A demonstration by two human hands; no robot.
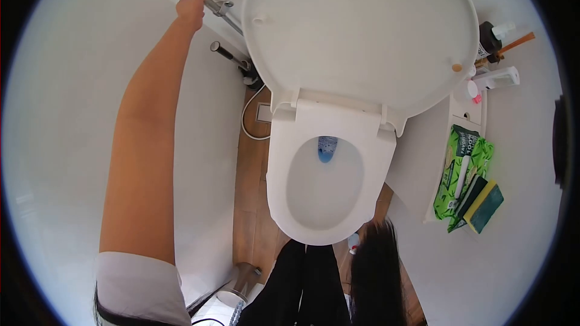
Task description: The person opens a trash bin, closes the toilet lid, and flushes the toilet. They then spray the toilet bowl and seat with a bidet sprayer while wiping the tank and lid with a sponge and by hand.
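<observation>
My left hand [191,9] reaches up along the left wall, its fingers closed round a silver bidet sprayer [212,6] by the wall bracket. Part of the sprayer is hidden by the hand. To the hand's right stands the raised toilet lid [362,30]. Below it the white toilet bowl [323,205] is uncovered, with blue liquid and foam [327,150] at its bottom. Under the sprayer, a toilet brush [225,52] with a silver-topped handle sits by the wall. My right hand is out of view.
On the right ledge lie a green pack of wipes [450,181] and sponges [483,206]. Behind them stand a dark bottle [488,39] and a white dispenser [498,78]. A metal bin [241,284] is at lower left. A white hose [244,118] loops beside the toilet.
</observation>
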